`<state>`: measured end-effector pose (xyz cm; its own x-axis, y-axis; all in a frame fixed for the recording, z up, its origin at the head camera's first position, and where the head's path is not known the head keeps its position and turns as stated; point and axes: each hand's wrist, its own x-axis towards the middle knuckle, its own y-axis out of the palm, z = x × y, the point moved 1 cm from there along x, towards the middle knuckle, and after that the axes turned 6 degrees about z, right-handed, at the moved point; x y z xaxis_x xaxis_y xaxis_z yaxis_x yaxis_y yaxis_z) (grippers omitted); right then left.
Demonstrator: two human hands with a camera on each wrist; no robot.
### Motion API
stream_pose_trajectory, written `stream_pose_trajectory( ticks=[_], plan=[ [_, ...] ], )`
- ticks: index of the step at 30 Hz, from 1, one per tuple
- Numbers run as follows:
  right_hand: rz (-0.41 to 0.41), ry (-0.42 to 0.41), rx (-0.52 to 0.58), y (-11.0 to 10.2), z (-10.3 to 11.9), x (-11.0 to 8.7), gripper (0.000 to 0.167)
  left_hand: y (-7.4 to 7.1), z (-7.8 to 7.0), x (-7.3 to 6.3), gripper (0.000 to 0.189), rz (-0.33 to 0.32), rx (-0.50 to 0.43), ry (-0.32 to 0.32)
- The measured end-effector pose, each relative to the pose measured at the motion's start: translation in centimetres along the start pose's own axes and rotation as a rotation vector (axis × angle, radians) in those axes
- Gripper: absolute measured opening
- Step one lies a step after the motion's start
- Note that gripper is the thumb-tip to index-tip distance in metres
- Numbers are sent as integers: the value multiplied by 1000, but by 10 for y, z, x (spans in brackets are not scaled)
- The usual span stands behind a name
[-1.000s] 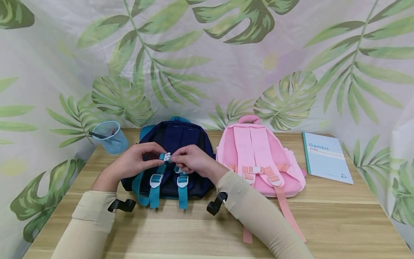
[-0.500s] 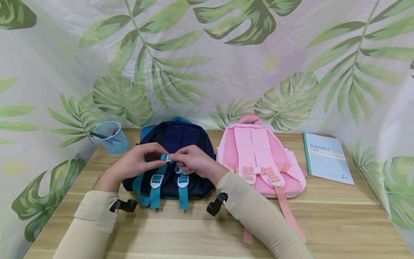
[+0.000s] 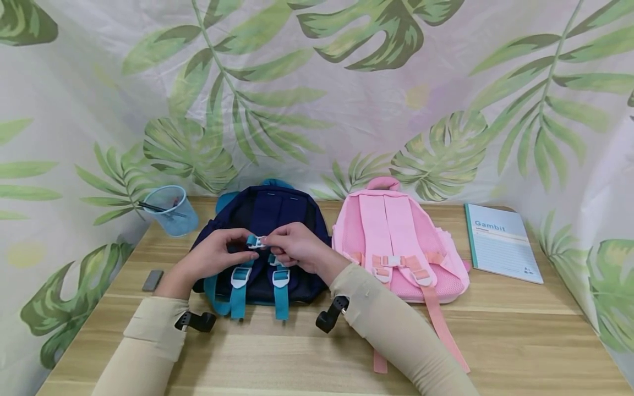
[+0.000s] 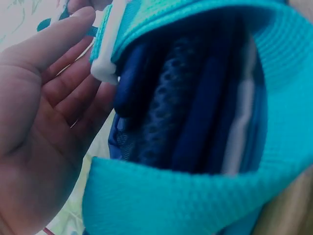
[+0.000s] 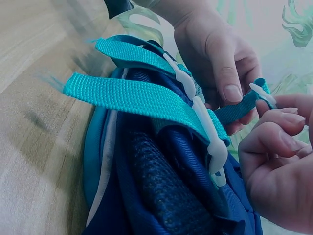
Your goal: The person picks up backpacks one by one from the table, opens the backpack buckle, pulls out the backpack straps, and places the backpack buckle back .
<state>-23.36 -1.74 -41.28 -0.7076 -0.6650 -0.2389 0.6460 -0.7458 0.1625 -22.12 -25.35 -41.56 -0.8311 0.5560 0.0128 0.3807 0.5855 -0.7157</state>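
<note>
A navy backpack [image 3: 279, 206] with teal straps lies on the table, its strap side up. Over its middle, my right hand [image 3: 299, 247] pinches a small white buckle [image 3: 258, 242] on a teal chest strap [image 5: 239, 108] between thumb and forefinger. My left hand [image 3: 213, 254] is close by on the left, thumb and fingers spread around the strap with a gap between them. White strap adjusters [image 3: 240, 276] with loose teal ends hang below both hands. In the left wrist view a teal strap loop [image 4: 181, 196] fills much of the foreground.
Right of the navy backpack lies a pink backpack [image 3: 386, 209], its straps trailing forward. A notebook [image 3: 502, 242] is at the far right. At the left stand a blue mesh pen cup [image 3: 175, 214] and a small grey block [image 3: 153, 280]. A leaf-print cloth hangs behind.
My left hand has loosened from the buckle and shifted slightly right and down, with thumb and fingers parting. The grey block has come into view beside the left arm. My right hand keeps its pinch.
</note>
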Motion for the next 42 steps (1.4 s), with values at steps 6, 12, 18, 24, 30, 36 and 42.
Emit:
stream_pose_trajectory(
  ticks=[6, 12, 18, 24, 30, 36, 42],
  plan=[
    [1, 2, 29, 0, -2, 0, 20, 3, 1, 1, 15, -10, 4, -8],
    [-5, 8, 67, 1, -3, -1, 20, 2, 0, 1, 14, -10, 4, 26],
    [-14, -4, 94, 2, -3, -3, 17, 1, 0, 2, 13, 0, 5, 46],
    [-4, -26, 119, 3, -2, -7, 18, 2, 2, 2, 13, 11, 15, 31],
    [14, -58, 136, 5, -1, -9, 18, 4, 6, 1, 14, 6, 33, 13],
    [-2, -78, 150, 4, -1, -12, 19, 4, 8, 1, 15, -18, 51, 23],
    [-4, -63, 143, 3, -2, -12, 19, 6, 9, 1, 14, -3, 46, 32]
  ],
)
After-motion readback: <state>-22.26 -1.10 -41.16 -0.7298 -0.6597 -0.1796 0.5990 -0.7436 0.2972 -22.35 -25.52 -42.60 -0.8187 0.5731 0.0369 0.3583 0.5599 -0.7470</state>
